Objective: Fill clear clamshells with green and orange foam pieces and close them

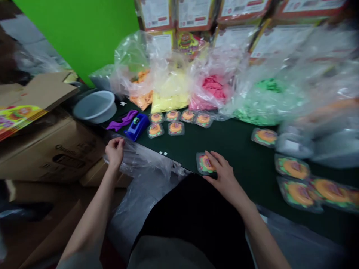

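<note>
My right hand (223, 173) grips the right side of a small clear plastic pack (204, 164) with a burger-shaped candy inside, low over the dark table near its front edge. My left hand (115, 149) is closed in a pinch just off the table's edge; anything between its fingertips is too small to make out. Close beyond it stands a blue tape dispenser (137, 127). Several similar burger packs (175, 128) lie in two rows past the dispenser. Two small white bits (163, 153) stick to the table edge between my hands.
Open plastic bags of orange, yellow (171, 97), pink (214, 89) and green (260, 108) pieces line the back. A pale basin (95, 107) and purple cloth (122, 120) are at left, above cardboard boxes (50, 149). More burger packs (298, 192) lie at right.
</note>
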Demonstrator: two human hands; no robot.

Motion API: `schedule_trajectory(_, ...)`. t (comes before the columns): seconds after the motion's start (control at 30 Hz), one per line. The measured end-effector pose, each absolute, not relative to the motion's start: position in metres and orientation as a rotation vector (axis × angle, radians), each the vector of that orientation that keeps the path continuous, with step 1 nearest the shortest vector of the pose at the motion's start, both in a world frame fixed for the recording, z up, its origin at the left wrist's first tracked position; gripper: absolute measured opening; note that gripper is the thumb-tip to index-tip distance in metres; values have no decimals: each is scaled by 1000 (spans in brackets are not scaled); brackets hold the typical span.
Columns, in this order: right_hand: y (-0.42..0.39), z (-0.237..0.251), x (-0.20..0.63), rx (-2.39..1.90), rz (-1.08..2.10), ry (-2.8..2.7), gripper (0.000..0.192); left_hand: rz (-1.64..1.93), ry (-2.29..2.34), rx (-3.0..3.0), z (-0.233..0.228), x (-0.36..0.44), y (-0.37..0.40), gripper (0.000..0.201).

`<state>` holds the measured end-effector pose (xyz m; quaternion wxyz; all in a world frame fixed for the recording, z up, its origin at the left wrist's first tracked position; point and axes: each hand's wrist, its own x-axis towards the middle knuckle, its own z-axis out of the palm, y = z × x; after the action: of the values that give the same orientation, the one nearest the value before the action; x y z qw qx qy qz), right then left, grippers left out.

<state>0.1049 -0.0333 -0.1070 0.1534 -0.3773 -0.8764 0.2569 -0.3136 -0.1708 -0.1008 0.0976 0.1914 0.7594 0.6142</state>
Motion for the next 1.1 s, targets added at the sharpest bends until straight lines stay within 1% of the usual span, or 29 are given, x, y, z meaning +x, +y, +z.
schedule_trajectory(0.07, -36, -100, 106, -1112, 730, -2522, 91, 1809, 2212, 632, -105, -276, -173, 25)
schedule_trajectory(0.13, -34, -93, 106, -1102, 733, -2536, 98, 1768, 2038, 755, -109, -226, -171, 27)
schedule_trajectory(0.23, -27, -86, 103, -1084, 801, -2555, 102, 1641, 1764, 765, -111, -150, -157, 28)
schedule_trajectory(0.3, -21, -86, 99, -1103, 858, -2556, 101, 1565, 1633, 762, -108, -116, -143, 27)
schedule_trajectory(0.4, -21, -88, 95, -1098, 888, -2551, 87, 1438, 1486, 793, -99, -94, -129, 26)
schedule_trajectory(0.47, -26, -89, 98, -1046, 914, -2563, 78, 1367, 1413, 800, -95, -89, -129, 33)
schedule_trajectory(0.53, -34, -91, 105, -984, 962, -2595, 78, 1331, 1348, 770, -96, -83, -135, 46)
schedule_trajectory(0.6, -40, -92, 113, -941, 1013, -2628, 80, 1327, 1297, 712, -102, -74, -143, 54)
schedule_trajectory(0.77, -40, -90, 122, -929, 1101, -2624, 81, 1410, 1293, 568, -126, -48, -147, 50)
schedule_trajectory(0.87, -39, -88, 119, -932, 1109, -2574, 72, 1418, 1333, 523, -135, -41, -142, 50)
schedule_trajectory(1.0, -46, -90, 106, -1028, 1011, -2386, 41, 1350, 1388, 519, -137, -41, -141, 53)
schedule_trajectory(1.03, -49, -91, 103, -1064, 977, -2334, 36, 1341, 1432, 530, -138, -41, -142, 51)
schedule_trajectory(1.1, -54, -94, 97, -1109, 933, -2262, 33, 1357, 1581, 592, -138, -42, -145, 46)
